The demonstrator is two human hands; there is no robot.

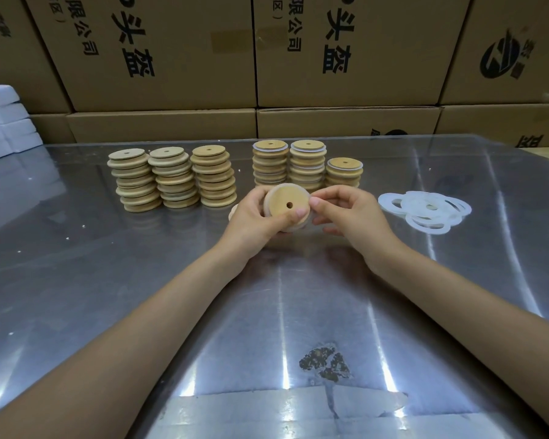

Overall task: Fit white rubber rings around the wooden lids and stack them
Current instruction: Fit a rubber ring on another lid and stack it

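Stacked cardboard boxes [171, 52] with black print fill the background, behind a shiny metal table [267, 312] covered in a clear sheet. At the far left edge sits a stack of white foam blocks [4, 122].

On the table stand three columns of bare wooden lids [171, 179] to the left and three columns of ringed lids [305, 166] to the right — the rightmost column is the shortest. A loose pile of white rubber rings [425, 210] lies flat, well apart to the right of the hands.

Both forearms reach in from the bottom corners. The left hand [254, 217] grips a single lid [287, 205] from the left, thumb across its face. The lid is tilted up on edge — its flat face with the small centre hole turned toward the camera. The right hand [349, 213] pinches at the lid's right rim with curled fingers, where a pale ring edge shows faintly.
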